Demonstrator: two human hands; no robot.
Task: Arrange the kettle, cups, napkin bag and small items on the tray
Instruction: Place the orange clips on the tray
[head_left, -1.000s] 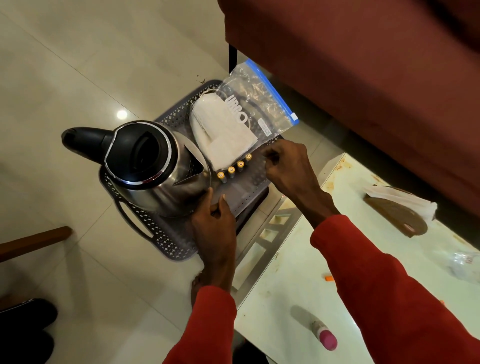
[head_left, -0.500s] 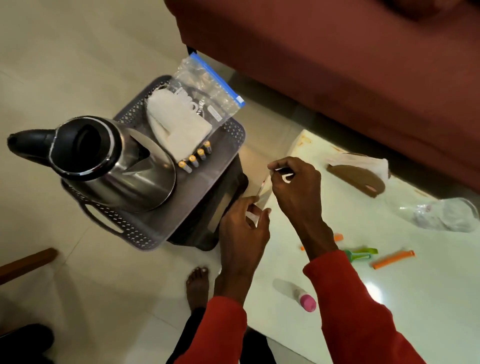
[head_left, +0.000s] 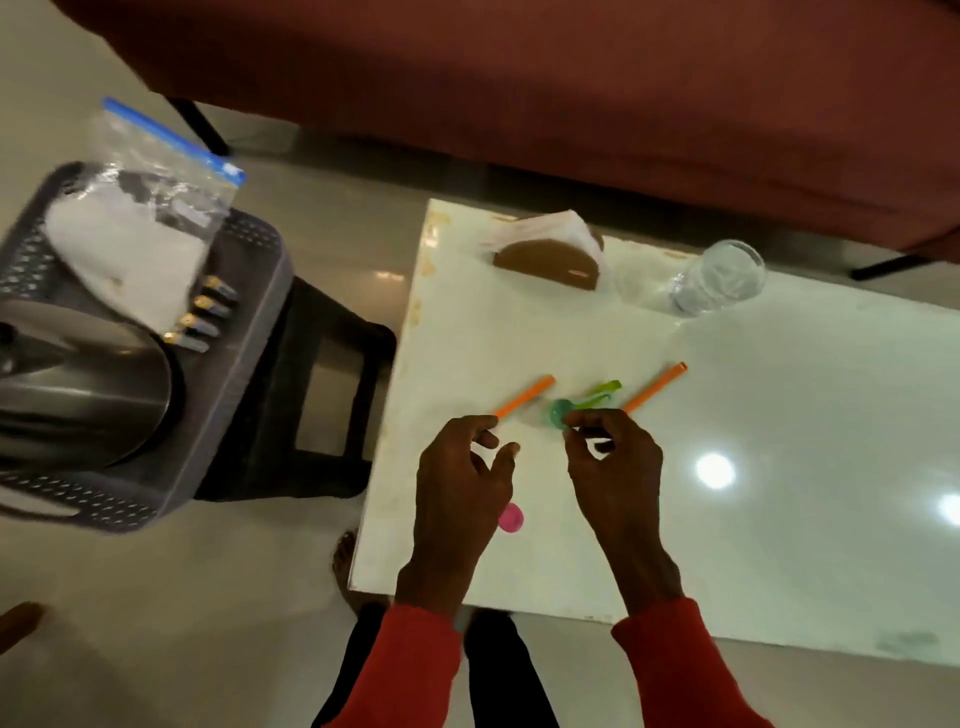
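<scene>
A home living room is showing here: a dark red upholstered sofa (head_left: 571, 93) is standing behind a glossy white low table (head_left: 779, 493) on pale polished floor tiles (head_left: 182, 623).

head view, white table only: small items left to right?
Pink-capped item → left orange straw → teal spoon, green piece → right orange straw → clear glass. Napkin holder omitted: it spans the straw-to-spoon range further back.

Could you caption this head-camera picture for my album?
Both hands reach for orange sticks on the white table; kettle waits on tray.
</scene>
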